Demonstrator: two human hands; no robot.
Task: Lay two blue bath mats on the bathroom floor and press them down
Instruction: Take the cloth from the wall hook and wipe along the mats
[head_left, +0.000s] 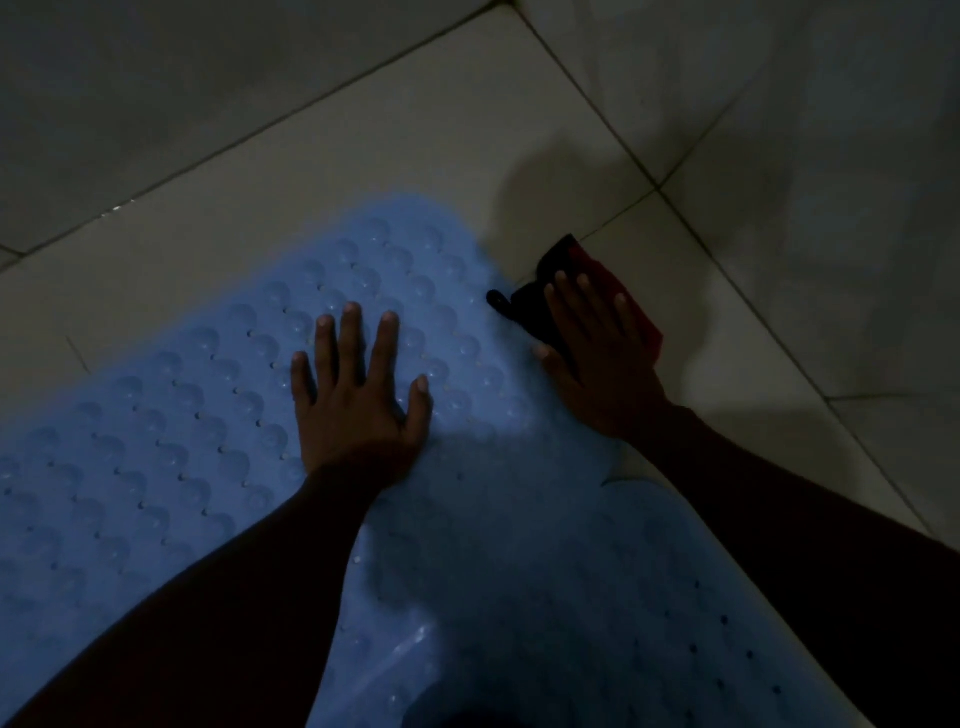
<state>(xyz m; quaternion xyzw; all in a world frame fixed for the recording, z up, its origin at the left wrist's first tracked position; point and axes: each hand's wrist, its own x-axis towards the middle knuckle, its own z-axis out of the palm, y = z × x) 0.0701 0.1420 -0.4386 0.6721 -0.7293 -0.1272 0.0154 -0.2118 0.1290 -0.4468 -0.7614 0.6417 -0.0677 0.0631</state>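
Head view: the scene is dim. The first blue mat (171, 415) lies spread on the tiled floor (363, 135), its bumpy side facing up and its far rounded end near a grout line. The left hand (358, 395) rests flat on it, palm down, fingers straight and spread. It grips nothing and appears to be pressing the mat down. The right hand (597, 358) is off the mat, just beside its right edge. It lies flat, fingers extended, on a red and black cloth (649, 322) on the tile, and nothing is curled in its grasp. The second blue mat (649, 597) lies nearer the person, at the lower right. Its scalloped edge meets or slightly overlaps the first mat, and I cannot tell which. Its near part looks rumpled and glossy rather than flat.

Judging from this, both mats are down on the floor and pressing of the first is under way. The second probably needs smoothing and pressing, and the seam between the two may need straightening.
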